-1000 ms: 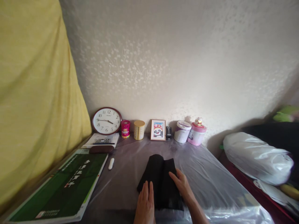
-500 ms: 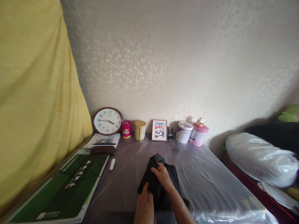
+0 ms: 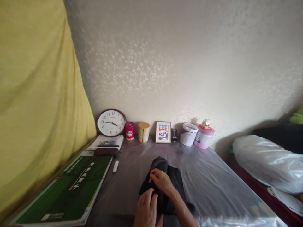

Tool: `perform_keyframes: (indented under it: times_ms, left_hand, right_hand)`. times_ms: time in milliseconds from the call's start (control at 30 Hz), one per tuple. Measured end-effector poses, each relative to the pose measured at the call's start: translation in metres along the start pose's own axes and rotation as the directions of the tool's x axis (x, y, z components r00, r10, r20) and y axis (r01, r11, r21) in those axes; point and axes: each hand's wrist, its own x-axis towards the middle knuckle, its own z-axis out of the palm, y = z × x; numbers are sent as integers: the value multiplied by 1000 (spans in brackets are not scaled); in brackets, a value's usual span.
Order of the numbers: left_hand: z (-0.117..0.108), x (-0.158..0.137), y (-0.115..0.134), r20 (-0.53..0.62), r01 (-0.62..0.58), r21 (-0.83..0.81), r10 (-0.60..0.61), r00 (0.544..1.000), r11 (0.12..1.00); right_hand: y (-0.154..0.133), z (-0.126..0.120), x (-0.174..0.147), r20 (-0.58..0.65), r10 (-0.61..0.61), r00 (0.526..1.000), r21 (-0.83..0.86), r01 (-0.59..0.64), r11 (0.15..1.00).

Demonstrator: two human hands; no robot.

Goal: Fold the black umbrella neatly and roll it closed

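Observation:
A black folded garment (image 3: 176,179) lies in front of me on the table; its exact kind does not show. My right hand (image 3: 163,182) reaches across its middle, fingers bent and pinched together on the upper layer. Nearer to me, my left hand (image 3: 146,206) is at the garment's lower left, with its fingers curled onto the cloth and the thumb lower down. Both hands cover part of the garment, and the fabric between them is mostly hidden.
Left lie a green book (image 3: 68,189), a brown case (image 3: 106,152) and a small white object (image 3: 115,166). A clock (image 3: 111,123), tins (image 3: 143,132), a picture frame (image 3: 163,132) and a pink-lidded jar (image 3: 204,137) line the wall. At right sits a white plastic bag (image 3: 267,160).
My right hand has come down and left, its fingers drawing in. The grey-blue patch at the garment's top is now covered by black cloth. My left hand's flat fingers have bent.

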Motion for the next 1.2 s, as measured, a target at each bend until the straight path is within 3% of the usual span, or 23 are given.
perform_keyframes:
  times_ms: [167,400,833,967,1067,1200]
  left_hand:
    - [7,13,15,44,119,-8,-119,992,993]
    - [25,9,14,204,196,16,-195,959,981]
    - [32,12,12,303,247,16,-241,922,969]
    - [32,13,10,374,285,-36,-252,893,958]
    - [24,16,12,419,327,-42,-280,864,944]
    - [3,28,20,573,369,2,-303,761,930]
  right_hand:
    - [-2,-1,-9,40,-92,995,-1,92,996]
    - [18,-2,-21,-131,-354,926,-180,329,927]
    - [71,-8,63,-232,-321,918,-289,250,924]
    - [72,-15,65,-301,-319,899,-302,227,926]
    - [63,-13,40,-392,-369,842,-293,266,918]
    - [54,0,11,-228,-467,854,-279,402,872]
